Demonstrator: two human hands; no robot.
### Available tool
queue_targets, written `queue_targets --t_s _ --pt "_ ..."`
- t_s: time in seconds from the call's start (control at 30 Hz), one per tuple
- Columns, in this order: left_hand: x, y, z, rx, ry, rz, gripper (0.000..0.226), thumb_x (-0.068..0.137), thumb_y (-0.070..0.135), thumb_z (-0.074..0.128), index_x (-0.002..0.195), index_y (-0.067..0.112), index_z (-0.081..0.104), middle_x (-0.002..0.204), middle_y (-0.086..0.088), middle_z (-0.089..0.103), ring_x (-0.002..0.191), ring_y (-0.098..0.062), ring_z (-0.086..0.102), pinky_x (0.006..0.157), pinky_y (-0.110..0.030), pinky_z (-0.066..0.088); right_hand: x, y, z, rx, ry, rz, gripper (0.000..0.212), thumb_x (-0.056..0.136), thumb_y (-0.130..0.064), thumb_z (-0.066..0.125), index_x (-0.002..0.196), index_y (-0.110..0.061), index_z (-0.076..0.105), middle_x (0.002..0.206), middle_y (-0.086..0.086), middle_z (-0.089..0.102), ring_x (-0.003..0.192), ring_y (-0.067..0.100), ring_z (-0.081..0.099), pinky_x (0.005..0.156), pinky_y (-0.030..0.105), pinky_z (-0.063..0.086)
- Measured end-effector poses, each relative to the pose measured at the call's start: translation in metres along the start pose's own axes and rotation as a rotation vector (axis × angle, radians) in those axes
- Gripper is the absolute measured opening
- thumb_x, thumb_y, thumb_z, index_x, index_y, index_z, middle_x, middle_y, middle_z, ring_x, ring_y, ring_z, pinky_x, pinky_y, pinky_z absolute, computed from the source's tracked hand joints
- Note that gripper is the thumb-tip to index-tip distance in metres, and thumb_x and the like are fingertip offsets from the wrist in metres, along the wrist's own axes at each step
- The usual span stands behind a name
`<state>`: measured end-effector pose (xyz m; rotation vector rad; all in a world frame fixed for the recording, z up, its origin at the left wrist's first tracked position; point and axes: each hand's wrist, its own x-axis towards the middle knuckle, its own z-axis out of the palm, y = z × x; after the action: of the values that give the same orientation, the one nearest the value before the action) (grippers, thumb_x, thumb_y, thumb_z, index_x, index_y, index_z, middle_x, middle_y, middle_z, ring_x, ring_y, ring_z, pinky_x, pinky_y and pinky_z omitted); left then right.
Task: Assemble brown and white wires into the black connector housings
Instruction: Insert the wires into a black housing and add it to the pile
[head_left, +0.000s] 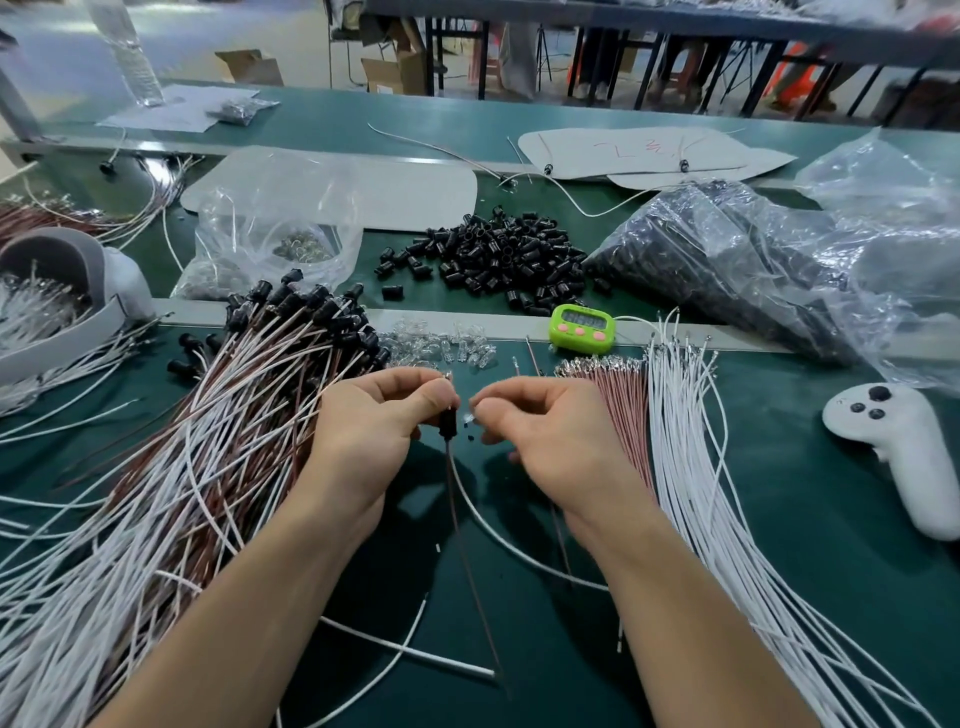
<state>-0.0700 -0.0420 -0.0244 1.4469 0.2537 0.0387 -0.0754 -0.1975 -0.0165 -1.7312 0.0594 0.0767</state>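
Gripping a housing (448, 425) between thumb and curled fingers, the left hand (382, 431) is held just above the table (779, 519), at the middle of the view. The housing is held nearly upright, its long axis running away from the person. A brown wire (460, 530) and a white wire (498, 540) are seen leaving its near end and trailing back across the table. Whether both are fully seated cannot be told, since the far end is hidden by the thumb.

The right hand (545, 431) is set just beside it, fingers curled, with thumb and forefinger pinched on a clear piece (469, 417). This is judged to be one of the bulbs (441, 345) scattered behind the hands, though it is too small to be sure. A narrow gap is seen between the pinch and the housing; they are near but not touching.

The coming move is judged to turn on this: the housing lies directly left of the right fingertips, at about the same height. The clear piece must therefore be brought leftward and lined up with the housing's long axis before it is pushed in. The left hand, being on the housing, is best used as the steady one.

Unused brown wires (623, 415) and white wires (691, 441) are laid to the right, loose housings (498, 254) behind, finished pieces (234, 415) to the left.
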Motion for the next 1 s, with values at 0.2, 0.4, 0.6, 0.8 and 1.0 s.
queue_targets --t_s 0.2,0.4,0.6,0.8,1.0 --pt "-0.004 -0.002 0.003 0.271 -0.062 0.058 0.010 0.079 0.006 0.083 0.074 0.015 0.081 0.065 -0.005 0.075 0.053 -0.008 0.064 0.053 -0.014 0.047 0.004 -0.001 -0.012 0.020 -0.007 -0.144 0.021 0.093 -0.003 0.067 0.083 -0.019 0.076 0.075 0.004 0.077 0.060 0.022 0.072 0.048 0.022 0.047" --pt "-0.007 0.001 0.004 0.297 -0.104 0.053 0.018 0.079 0.000 0.081 0.068 0.013 0.079 0.066 -0.008 0.076 0.054 -0.012 0.066 0.054 -0.017 0.051 0.005 -0.002 -0.010 -0.016 0.012 -0.227 0.020 0.094 -0.005 0.068 0.085 -0.021 0.076 0.072 -0.008 0.074 0.062 0.006 0.067 0.059 0.011 0.047" --pt "-0.009 0.000 0.005 0.249 -0.111 0.071 0.018 0.080 -0.001 0.080 0.068 0.012 0.079 0.067 -0.010 0.076 0.055 -0.012 0.066 0.056 -0.017 0.052 0.006 -0.001 -0.012 0.075 -0.018 -0.144 0.020 0.096 -0.003 0.065 0.085 -0.017 0.075 0.072 0.007 0.075 0.053 0.015 0.063 0.048 0.019 0.044" --pt "-0.007 0.002 0.003 0.168 -0.111 0.059 0.018 0.078 -0.003 0.081 0.068 0.012 0.079 0.068 -0.014 0.075 0.054 -0.013 0.066 0.055 -0.016 0.051 0.007 0.001 -0.017 -0.051 -0.039 -0.130 0.020 0.088 -0.003 0.073 0.079 -0.020 0.079 0.064 0.001 0.072 0.053 0.011 0.062 0.051 0.017 0.044" --pt "-0.008 0.001 0.004 0.240 -0.157 0.108 0.022 0.079 -0.002 0.081 0.070 0.018 0.081 0.067 -0.010 0.075 0.056 -0.012 0.068 0.056 -0.016 0.052 0.007 0.001 -0.021 -0.124 -0.066 -0.141 0.022 0.086 0.000 0.075 0.079 -0.021 0.080 0.063 -0.003 0.072 0.055 0.008 0.064 0.056 0.016 0.048"
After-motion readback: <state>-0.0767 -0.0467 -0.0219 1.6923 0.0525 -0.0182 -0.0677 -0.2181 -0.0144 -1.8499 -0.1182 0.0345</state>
